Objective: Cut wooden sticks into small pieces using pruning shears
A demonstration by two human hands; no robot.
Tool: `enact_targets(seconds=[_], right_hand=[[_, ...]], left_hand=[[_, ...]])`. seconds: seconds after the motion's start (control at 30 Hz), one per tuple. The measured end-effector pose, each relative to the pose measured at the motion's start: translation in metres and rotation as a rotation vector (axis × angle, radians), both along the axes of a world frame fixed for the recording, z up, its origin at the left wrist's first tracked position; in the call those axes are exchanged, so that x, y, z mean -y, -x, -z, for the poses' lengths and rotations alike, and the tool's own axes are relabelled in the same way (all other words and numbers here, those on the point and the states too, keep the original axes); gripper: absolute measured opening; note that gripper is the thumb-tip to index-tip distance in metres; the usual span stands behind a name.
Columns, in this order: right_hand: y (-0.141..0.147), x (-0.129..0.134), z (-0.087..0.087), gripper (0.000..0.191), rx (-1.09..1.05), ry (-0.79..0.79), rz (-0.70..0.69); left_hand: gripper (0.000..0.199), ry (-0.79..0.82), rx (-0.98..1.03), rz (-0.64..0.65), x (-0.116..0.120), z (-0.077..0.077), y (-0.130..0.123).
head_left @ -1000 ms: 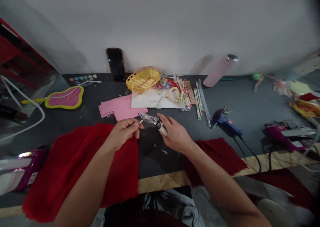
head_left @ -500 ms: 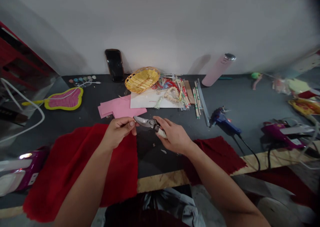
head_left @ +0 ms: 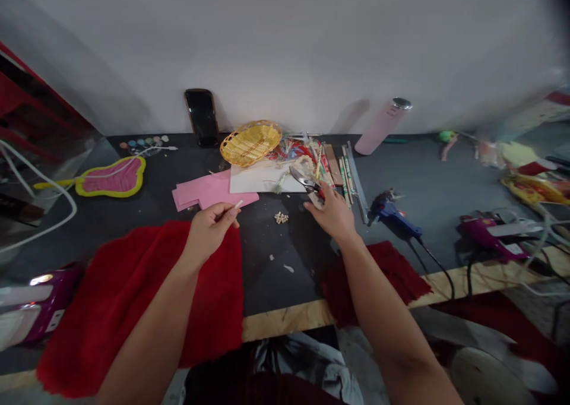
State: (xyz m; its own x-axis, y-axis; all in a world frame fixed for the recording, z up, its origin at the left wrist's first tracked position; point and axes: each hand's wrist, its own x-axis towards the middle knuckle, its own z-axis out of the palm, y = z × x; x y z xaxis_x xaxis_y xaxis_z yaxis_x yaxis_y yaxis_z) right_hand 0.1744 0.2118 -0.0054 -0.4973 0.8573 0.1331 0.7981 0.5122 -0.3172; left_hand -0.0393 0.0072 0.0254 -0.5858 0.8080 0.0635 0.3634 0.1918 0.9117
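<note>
My left hand (head_left: 212,228) is above the edge of the red cloth (head_left: 214,286), its fingers closed in a pinch on a short pale stick (head_left: 239,203) whose tip pokes out. My right hand (head_left: 333,214) is wrapped around the handles of pruning shears (head_left: 301,178), with the blades pointing up and left over the white board (head_left: 253,181). A small pile of beige bits (head_left: 281,217) lies on the dark table between both hands. Pink paper (head_left: 202,189) is beyond my left hand.
A yellow wicker basket (head_left: 250,144) rests at the back of the board, beside a phone (head_left: 202,117). Green-marked sticks (head_left: 346,176), a pink bottle (head_left: 380,129) and a blue glue gun (head_left: 398,218) are on the right. Another red cloth (head_left: 392,271) hangs over the front edge.
My right hand has carried the pruning shears away from the stick, up and right to the white board. The beige pile now shows. My left hand has stayed nearly still.
</note>
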Motion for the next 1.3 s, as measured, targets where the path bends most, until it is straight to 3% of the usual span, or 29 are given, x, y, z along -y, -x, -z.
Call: enact_targets(seconds=[0.3,0.47,0.57,0.8,1.07,1.3], right_hand=[[0.002,0.009,-0.002,0.059,0.112,-0.161,0.061],[0.016,0.024,-0.016,0.032,0.075,-0.293,-0.112],[0.032,0.024,-0.014,0.028,0.148,-0.237,-0.229],[0.053,0.007,0.001,0.027,0.246,-0.211,-0.237],[0.058,0.012,-0.011,0.028,0.290,-0.186,-0.321],[0.043,0.029,-0.014,0.021,0.271,-0.092,-0.468]], left_hand=[[0.026,0.251,-0.412,-0.008,-0.001,0.010,0.001],[0.029,0.301,-0.489,0.022,-0.002,0.014,0.001],[0.031,0.321,-0.515,0.043,-0.002,0.015,0.001],[0.032,0.357,-0.574,0.068,-0.002,0.012,-0.002],[0.031,0.368,-0.565,0.086,0.000,0.004,-0.006],[0.030,0.373,-0.585,0.105,-0.001,0.006,-0.007]])
